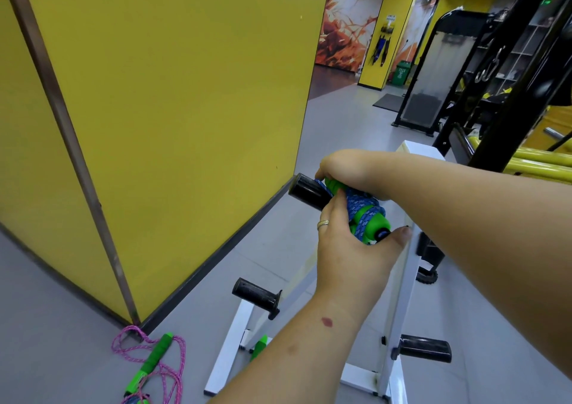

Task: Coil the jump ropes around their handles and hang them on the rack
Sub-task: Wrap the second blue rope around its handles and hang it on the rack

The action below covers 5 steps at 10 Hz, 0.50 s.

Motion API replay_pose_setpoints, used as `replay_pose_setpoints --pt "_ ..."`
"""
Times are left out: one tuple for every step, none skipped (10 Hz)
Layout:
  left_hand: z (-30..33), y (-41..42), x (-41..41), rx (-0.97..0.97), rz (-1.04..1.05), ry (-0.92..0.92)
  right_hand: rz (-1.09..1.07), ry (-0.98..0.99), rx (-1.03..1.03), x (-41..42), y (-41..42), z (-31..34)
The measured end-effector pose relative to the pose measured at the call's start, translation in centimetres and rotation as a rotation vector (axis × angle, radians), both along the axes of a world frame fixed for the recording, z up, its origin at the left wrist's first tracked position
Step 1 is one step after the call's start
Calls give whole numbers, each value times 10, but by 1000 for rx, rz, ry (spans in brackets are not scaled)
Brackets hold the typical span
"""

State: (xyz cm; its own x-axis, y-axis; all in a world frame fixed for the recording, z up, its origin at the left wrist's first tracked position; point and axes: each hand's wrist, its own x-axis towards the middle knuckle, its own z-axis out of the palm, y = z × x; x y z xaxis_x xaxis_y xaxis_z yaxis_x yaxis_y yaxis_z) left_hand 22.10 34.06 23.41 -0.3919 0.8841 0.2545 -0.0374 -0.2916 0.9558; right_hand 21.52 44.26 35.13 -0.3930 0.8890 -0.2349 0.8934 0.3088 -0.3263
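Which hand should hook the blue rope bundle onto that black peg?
Probably the right hand. It grips the top of the blue rope coiled round green foam handles, right beside the upper black cylindrical peg of the white metal rack. The left hand only holds the bundle lower down.

Blue jump rope: patterned blue cord wound in several turns around its green ribbed handles, forming a tight bundle. Bundle lay tilted, one dark-tipped handle end pointing down and right, the other end up against the top black peg of the rack. It was held up at peg height, off the floor.

Rack: white metal frame standing on the grey floor beside the yellow wall, with short black cylindrical pegs sticking out at several heights; lower pegs bare.

Pink jump rope: uncoiled, lying in loose loops on the floor at the wall corner, left of the rack's base, green handles among the loops.
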Motion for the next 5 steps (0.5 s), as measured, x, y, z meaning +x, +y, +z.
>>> replay_pose_setpoints --pt "-4 -3 -3 -9 -12 -26 18 -17 43 -2 2 -4" --pt "-11 -10 -4 -33 -34 -59 28 -49 106 0 -4 -5" --pt "-14 -17 -3 -47 -53 -40 82 -112 171 5 -2 -8" --pt "-14 -22 -5 -85 -58 -26 114 -138 180 7 -7 -3" --pt "-16 -24 -13 -135 -68 -38 179 -187 207 11 -11 -2"
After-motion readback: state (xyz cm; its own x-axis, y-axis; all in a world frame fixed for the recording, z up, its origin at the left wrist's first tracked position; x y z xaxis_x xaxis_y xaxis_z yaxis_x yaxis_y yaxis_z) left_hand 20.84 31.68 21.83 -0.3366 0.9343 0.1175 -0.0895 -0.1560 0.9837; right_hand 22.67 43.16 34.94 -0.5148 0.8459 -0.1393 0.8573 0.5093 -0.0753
